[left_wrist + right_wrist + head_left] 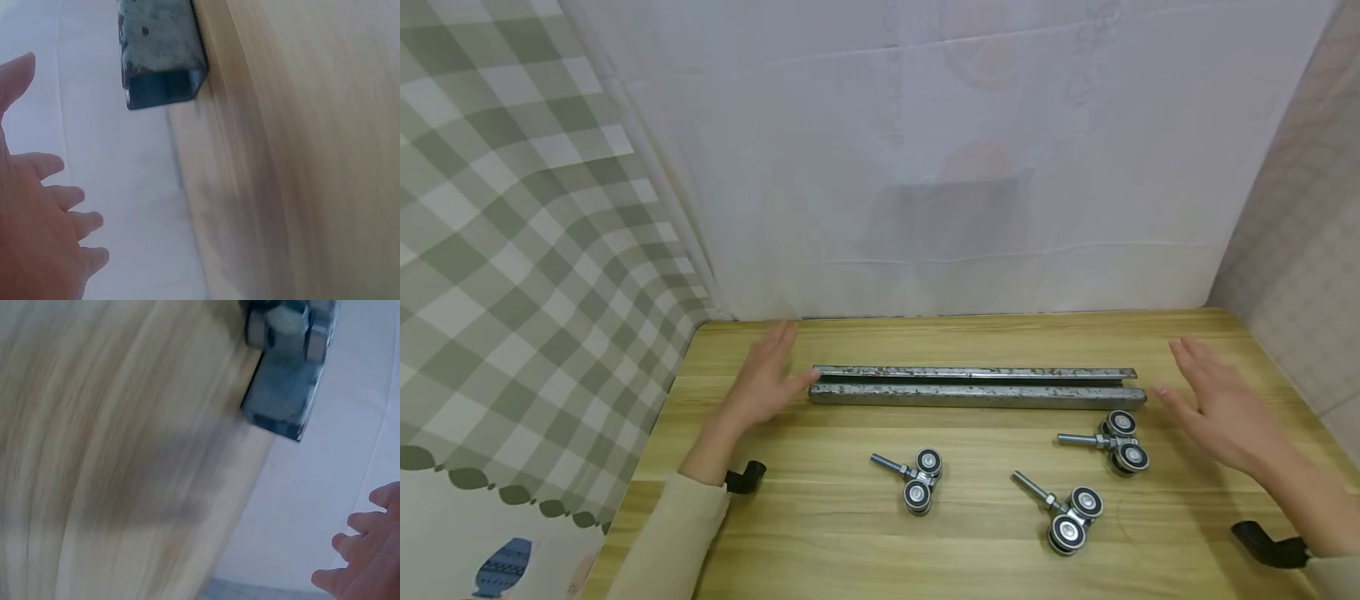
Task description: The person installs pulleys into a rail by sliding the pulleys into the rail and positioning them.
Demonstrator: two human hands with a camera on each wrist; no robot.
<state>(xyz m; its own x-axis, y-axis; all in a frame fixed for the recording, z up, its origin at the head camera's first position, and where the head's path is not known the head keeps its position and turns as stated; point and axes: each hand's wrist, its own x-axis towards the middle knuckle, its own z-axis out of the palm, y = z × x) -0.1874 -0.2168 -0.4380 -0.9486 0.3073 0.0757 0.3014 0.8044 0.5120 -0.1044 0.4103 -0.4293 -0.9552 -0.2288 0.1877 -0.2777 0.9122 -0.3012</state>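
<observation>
A worn metal channel rail (977, 397) lies crosswise on the wooden table, its long slot facing up. My left hand (762, 382) hovers by the rail's left end, fingers spread; whether the thumb touches it I cannot tell. In the left wrist view the rail's hollow end (162, 87) shows beyond the left hand (40, 231). Beyond the right end, my right hand (1221, 408) is held apart with fingers extended, holding nothing. Three twin-wheel rollers with threaded bolts lie in front: a left roller (928, 461), a middle roller (1067, 533) and a right roller (1131, 457), nearest the right hand.
The wooden table (820, 533) meets a white cloth (790, 208) at the back. A green checked cloth (535, 233) hangs at the left, and a pale cloth (1300, 208) at the right. Black wrist mounts (1270, 546) stick out beside both sleeves.
</observation>
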